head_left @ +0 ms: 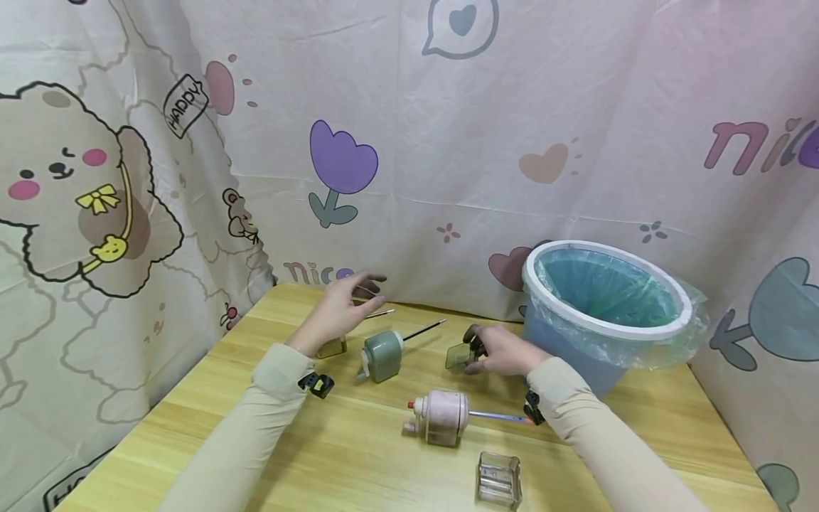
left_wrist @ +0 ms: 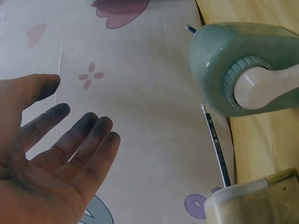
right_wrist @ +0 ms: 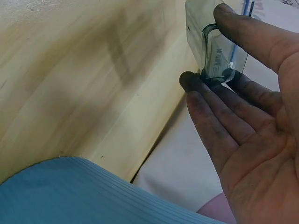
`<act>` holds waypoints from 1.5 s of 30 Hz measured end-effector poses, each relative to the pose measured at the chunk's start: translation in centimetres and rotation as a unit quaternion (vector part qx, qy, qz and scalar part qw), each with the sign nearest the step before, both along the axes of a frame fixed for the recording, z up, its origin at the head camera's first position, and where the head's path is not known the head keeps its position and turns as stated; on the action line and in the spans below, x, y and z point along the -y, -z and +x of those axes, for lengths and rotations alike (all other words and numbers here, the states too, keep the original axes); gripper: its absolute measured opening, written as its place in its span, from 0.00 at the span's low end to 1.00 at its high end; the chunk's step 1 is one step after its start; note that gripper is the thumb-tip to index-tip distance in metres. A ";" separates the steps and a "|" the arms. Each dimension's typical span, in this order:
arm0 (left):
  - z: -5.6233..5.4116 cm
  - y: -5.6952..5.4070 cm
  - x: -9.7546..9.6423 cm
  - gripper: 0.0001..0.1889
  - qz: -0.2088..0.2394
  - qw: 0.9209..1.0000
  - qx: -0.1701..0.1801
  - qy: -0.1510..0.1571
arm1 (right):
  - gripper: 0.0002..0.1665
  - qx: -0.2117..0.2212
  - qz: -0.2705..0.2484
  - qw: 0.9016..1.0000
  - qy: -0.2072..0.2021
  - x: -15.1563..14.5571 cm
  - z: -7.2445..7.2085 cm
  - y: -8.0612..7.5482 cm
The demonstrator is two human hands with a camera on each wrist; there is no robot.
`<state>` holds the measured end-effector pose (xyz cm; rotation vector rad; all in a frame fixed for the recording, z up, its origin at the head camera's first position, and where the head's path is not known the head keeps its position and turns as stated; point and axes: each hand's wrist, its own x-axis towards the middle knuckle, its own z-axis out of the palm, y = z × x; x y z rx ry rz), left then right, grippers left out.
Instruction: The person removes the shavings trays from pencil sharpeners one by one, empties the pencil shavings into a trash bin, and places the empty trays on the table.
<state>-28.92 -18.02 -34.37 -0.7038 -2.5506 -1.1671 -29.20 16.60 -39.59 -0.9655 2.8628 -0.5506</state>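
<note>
My right hand (head_left: 502, 348) pinches a clear plastic shavings drawer (right_wrist: 217, 46) between thumb and fingers, beside the bin. Dark smudges mark the fingertips. My left hand (head_left: 342, 306) holds nothing; its fingers spread loosely above a cream pencil sharpener (left_wrist: 252, 200), which it partly hides in the head view. A pencil (left_wrist: 217, 149) sticks out of that sharpener. Between the hands stands a green crank sharpener (head_left: 384, 355) with a dark pencil (head_left: 425, 329) in it. Nearer me is a pink crank sharpener (head_left: 444, 418) with a purplish pencil (head_left: 495, 415) pointing right.
A blue bin (head_left: 566, 359) with a white rim and a green liner bag stands at the back right, close to the right hand. Another clear drawer (head_left: 499, 480) lies near the front of the wooden table (head_left: 333, 448). A printed curtain (head_left: 441, 142) hangs behind.
</note>
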 end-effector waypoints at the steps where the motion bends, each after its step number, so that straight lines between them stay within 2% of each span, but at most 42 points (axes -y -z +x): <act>1: 0.0 0.0 0.1 0.22 -0.003 1.000 0.001 -0.003 | 0.35 0.001 0.003 1.000 -0.002 0.0 0.0 0.1; 7: 0.2 0.1 0.7 0.24 -0.012 1.000 0.015 -0.020 | 0.35 0.024 0.019 1.000 -0.003 0.5 0.0 0.5; 15: 0.4 0.2 1.4 0.23 -0.021 0.999 0.014 -0.034 | 0.35 0.047 0.031 0.998 0.003 0.8 0.2 0.6; 25: 0.2 0.3 2.2 0.24 -0.018 0.999 0.004 -0.033 | 0.34 0.053 0.045 0.998 -0.010 1.3 0.2 0.6; 31: 0.3 0.4 2.6 0.24 -0.028 0.999 0.006 -0.034 | 0.34 0.064 0.057 0.996 0.000 1.7 0.3 0.6; 45: 0.5 1.1 3.6 0.25 -0.043 0.997 0.036 -0.045 | 0.32 0.079 0.070 0.994 0.004 2.4 0.0 1.5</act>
